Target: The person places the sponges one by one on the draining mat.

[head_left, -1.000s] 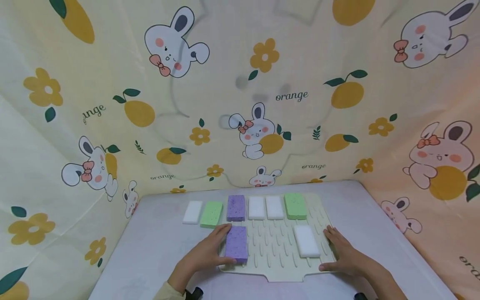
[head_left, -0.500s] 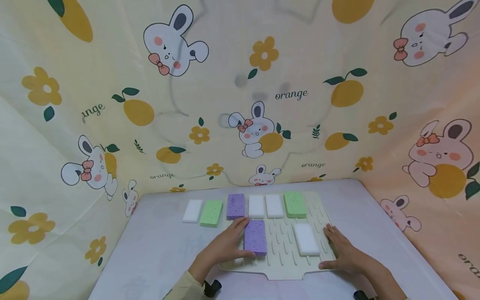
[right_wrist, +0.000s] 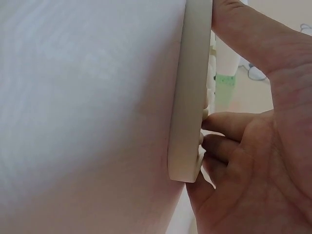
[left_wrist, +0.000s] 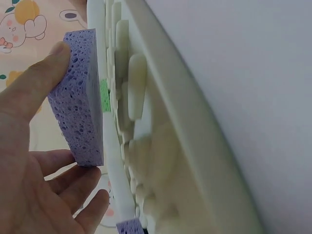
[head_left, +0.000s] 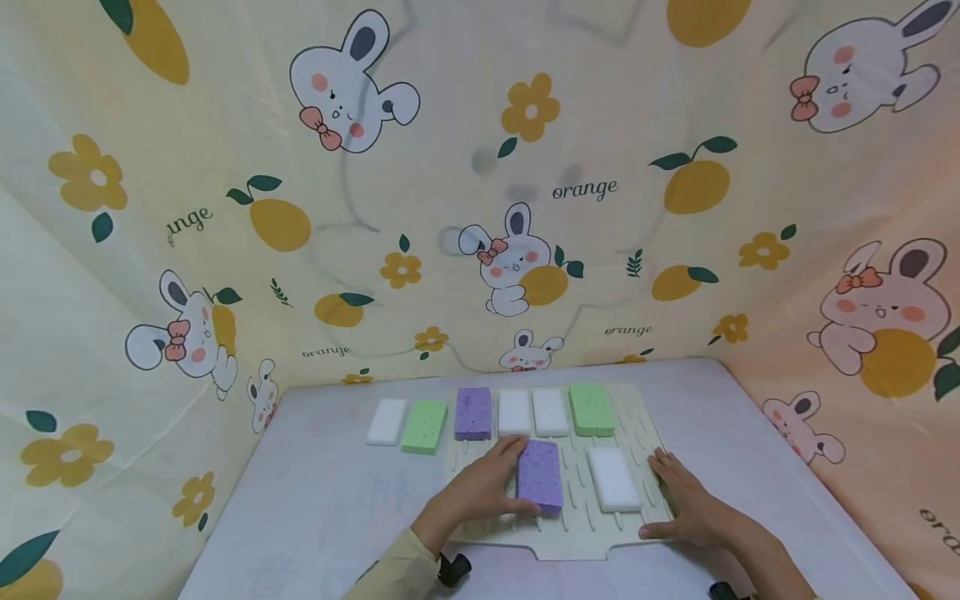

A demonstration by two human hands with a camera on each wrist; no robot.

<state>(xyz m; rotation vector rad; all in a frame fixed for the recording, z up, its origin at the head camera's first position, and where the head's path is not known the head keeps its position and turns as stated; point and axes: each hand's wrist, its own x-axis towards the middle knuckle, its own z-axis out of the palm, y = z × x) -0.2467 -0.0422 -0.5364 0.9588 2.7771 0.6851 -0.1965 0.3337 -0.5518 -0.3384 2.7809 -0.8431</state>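
My left hand (head_left: 476, 483) grips a purple sponge (head_left: 540, 477) by its ends, thumb at the near end and fingertips at the far end. In the left wrist view this porous sponge (left_wrist: 80, 100) stands just over the ridges of a cream drying mat (head_left: 510, 542). Fingers spread, my right hand (head_left: 690, 504) rests at the mat's right edge; the right wrist view has its thumb and fingertips touching the mat's side (right_wrist: 190, 97). Between the hands a white sponge (head_left: 613, 479) lies on the mat.
Along the mat's back lie a second purple sponge (head_left: 472, 413), two white sponges (head_left: 513, 412) and a green sponge (head_left: 591, 409). Left of the mat, another white sponge (head_left: 386, 422) and a green one (head_left: 424, 427) lie on the white table (head_left: 315, 492). A printed curtain (head_left: 420, 192) hangs behind.
My left hand has moved the gripped purple sponge to the right across the mat, from its left edge towards the white sponge. The right hand has stayed in place.
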